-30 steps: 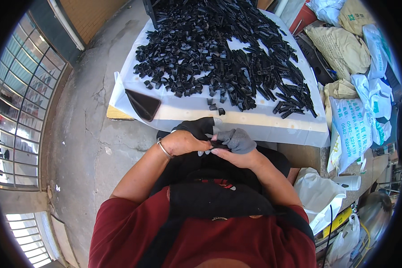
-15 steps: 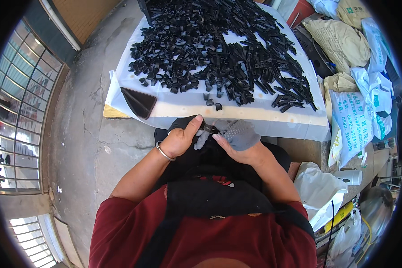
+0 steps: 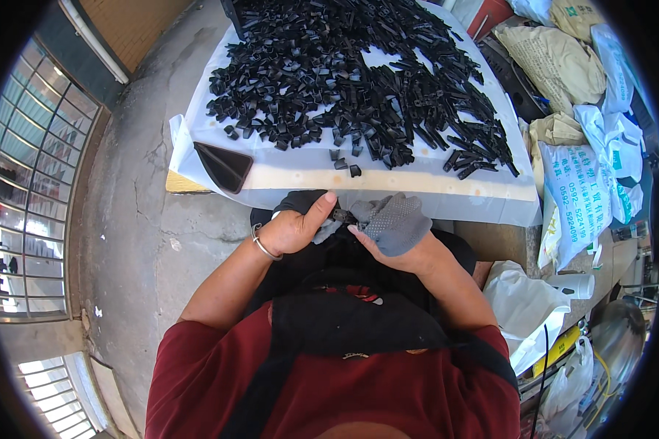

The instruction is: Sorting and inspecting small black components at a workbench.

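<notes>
Left hand (image 3: 294, 228): thumb swung forward, pinching black part (image 3: 343, 215). Right hand (image 3: 394, 224) alongside, pinching same part. Handling apparently unfinished.

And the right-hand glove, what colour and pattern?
Right-hand glove: grey with a dotted pattern, clearest in the head view.

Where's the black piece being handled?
In the head view, the black piece is central, held between the left hand and right hand, below the near edge of the table.
</notes>
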Action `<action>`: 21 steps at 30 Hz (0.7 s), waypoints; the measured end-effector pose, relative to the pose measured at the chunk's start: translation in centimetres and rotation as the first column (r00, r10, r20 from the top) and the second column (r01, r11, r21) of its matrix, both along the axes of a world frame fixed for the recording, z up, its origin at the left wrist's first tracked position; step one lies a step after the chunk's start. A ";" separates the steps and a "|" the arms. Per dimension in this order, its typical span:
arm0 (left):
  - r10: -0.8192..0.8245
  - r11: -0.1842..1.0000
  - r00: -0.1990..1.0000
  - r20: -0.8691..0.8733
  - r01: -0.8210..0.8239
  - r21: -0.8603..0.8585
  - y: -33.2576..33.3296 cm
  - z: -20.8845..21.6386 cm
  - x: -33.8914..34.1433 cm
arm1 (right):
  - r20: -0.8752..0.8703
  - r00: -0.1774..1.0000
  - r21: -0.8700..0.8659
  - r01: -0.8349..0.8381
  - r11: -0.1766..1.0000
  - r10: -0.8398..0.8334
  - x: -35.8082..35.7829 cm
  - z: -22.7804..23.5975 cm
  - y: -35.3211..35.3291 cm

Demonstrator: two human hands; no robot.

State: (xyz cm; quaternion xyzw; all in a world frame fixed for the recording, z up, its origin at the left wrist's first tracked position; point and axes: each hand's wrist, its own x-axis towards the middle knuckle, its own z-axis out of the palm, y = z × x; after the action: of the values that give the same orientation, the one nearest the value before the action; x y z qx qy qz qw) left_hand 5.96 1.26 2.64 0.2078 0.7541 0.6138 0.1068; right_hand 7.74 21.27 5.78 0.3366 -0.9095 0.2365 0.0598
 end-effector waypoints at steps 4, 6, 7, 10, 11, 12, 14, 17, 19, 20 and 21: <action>-0.040 0.993 0.996 -0.083 0.030 -0.111 0.2 0.4 0.2 | 0.030 1.000 0.057 -0.001 0.998 -0.001 0.4 -0.4 -0.4; -0.084 0.958 0.992 -0.096 0.054 -0.281 0.8 1.0 0.4 | 0.066 0.998 -0.015 0.002 1.000 -0.001 0.4 -1.4 -0.5; -0.113 0.912 0.988 -0.103 0.062 -0.406 1.2 1.2 0.5 | 0.067 0.998 -0.013 0.006 1.000 -0.005 0.5 -1.6 -0.5; -0.114 0.951 0.973 -0.202 0.048 -0.305 1.4 1.2 0.6 | 0.006 1.000 0.147 -0.025 0.989 0.025 0.8 -2.3 -0.8; -0.142 0.951 0.970 -0.196 0.079 -0.299 1.3 1.3 0.6 | 0.001 1.000 0.031 -0.011 0.999 0.011 0.9 -2.9 -0.8; -0.137 0.952 0.970 -0.199 0.074 -0.296 1.1 1.1 0.1 | -0.003 1.000 -0.085 0.002 0.996 -0.003 0.8 -3.1 -0.8; -0.198 0.886 0.975 -0.097 0.136 -0.444 0.5 0.6 -1.8 | 0.148 0.989 0.092 -0.017 0.996 0.003 -0.5 -1.3 0.1; 0.125 0.777 0.826 -0.550 -0.426 -0.464 -0.3 -2.1 -3.6 | 0.302 0.937 0.533 -0.012 0.846 -0.177 -3.5 2.5 0.1; 0.113 0.779 0.779 -0.617 -0.455 -0.432 0.4 -3.0 -4.9 | -0.051 0.992 0.287 0.125 0.950 -0.116 -5.4 1.5 0.3; 0.092 0.777 0.737 -0.670 -0.474 -0.414 1.0 -3.1 -5.6 | -0.138 0.988 0.290 0.113 0.950 -0.075 -6.9 2.0 -0.7; 0.058 0.755 0.802 -0.594 -0.425 -0.499 1.5 -2.2 -5.9 | -0.229 0.973 0.294 0.108 0.950 -0.040 -8.7 2.7 -2.1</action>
State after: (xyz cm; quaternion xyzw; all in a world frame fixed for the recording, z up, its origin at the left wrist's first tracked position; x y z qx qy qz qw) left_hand 0.09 2.76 0.49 0.2232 0.9298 0.2601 -0.1346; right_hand -1.01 19.21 8.49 0.3315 -0.9348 0.0521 0.1166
